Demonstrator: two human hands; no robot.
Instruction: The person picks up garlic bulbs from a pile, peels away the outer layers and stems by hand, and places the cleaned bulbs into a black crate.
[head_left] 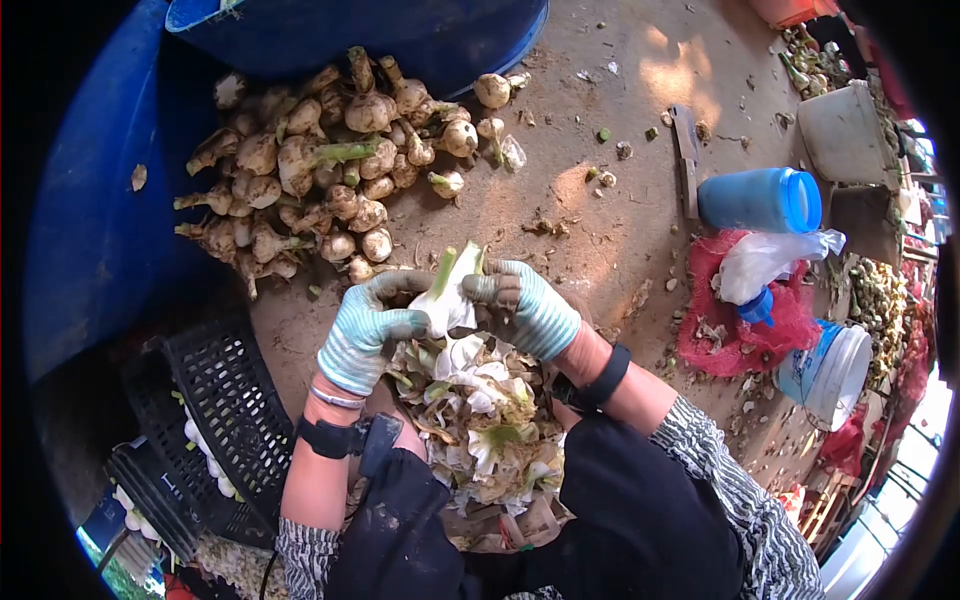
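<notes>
Both hands wear striped, soiled work gloves. Between them is a garlic bulb (455, 300) with a green stem pointing up and loose white skin around it. Its left side is pinched between the thumb and fingers of my left hand (365, 330). On the other side, my right hand (525, 307) grips the skin near the stem with curled fingers. Directly below lies a heap of peeled garlic skins (490, 420) between the knees. Just beyond the hands rises a pile of unpeeled, dirt-covered garlic bulbs (300, 170).
Black plastic crates (230, 410) with white bulbs stand at left, below a large blue tub (100, 200). At right are a knife (687, 160), a blue jar (755, 200), a red mesh bag (710, 310) and a white-and-blue bucket (835, 370). Scraps litter the concrete floor (600, 120).
</notes>
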